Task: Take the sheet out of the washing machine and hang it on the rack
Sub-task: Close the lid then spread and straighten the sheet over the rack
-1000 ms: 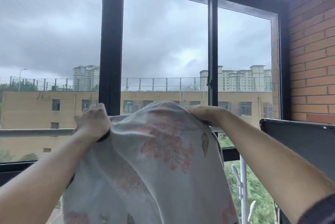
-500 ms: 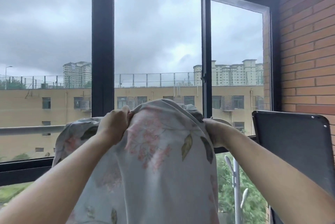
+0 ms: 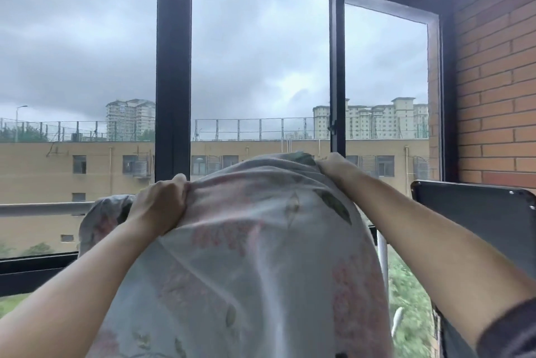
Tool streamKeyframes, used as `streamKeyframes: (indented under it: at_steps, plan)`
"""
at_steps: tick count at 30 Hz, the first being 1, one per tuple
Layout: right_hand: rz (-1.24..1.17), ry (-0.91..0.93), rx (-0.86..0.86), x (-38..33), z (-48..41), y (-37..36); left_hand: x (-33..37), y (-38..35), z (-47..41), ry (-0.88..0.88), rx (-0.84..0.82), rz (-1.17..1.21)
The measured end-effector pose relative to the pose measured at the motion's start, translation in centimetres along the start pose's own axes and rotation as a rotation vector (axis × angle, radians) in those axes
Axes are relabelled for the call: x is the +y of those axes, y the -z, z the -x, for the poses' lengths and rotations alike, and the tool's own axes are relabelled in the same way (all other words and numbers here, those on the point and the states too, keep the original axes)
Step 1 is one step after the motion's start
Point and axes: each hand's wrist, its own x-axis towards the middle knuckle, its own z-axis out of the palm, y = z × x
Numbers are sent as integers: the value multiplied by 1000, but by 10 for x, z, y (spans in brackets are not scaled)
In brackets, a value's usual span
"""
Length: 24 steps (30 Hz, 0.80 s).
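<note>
A pale sheet (image 3: 255, 256) with pink flowers and green leaves is held up in front of me and hangs down across the middle of the view. My left hand (image 3: 161, 205) grips a bunched fold on its left side. My right hand (image 3: 333, 166) grips its upper edge at the right, a little higher. A further part of the sheet droops over the white horizontal rail (image 3: 43, 208) to the left of my left hand. The white rack post (image 3: 383, 259) shows at the sheet's right edge; the sheet hides most of it.
A tall window with black frames (image 3: 174, 67) fills the far side, with buildings and grey sky beyond. A red brick wall (image 3: 499, 82) closes the right side. A black flat panel (image 3: 475, 218) stands at the right, under my right forearm.
My right hand has risen along the sheet's top edge and my left hand has shifted right and gripped lower. More sheet now lies over the rail at the left.
</note>
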Motion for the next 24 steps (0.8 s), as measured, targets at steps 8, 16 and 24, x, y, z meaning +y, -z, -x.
streamKeyframes:
  at_steps: [8,16,24]
  plan:
    - [347,97,425,21,-10,19,-6,-7,-8,25,-30,20]
    - [329,7,225,66,-3,11,90,-11,-6,-88,-140,281]
    - [-450,-205,-399,83,15,21,111,-29,-1,-191,38,3]
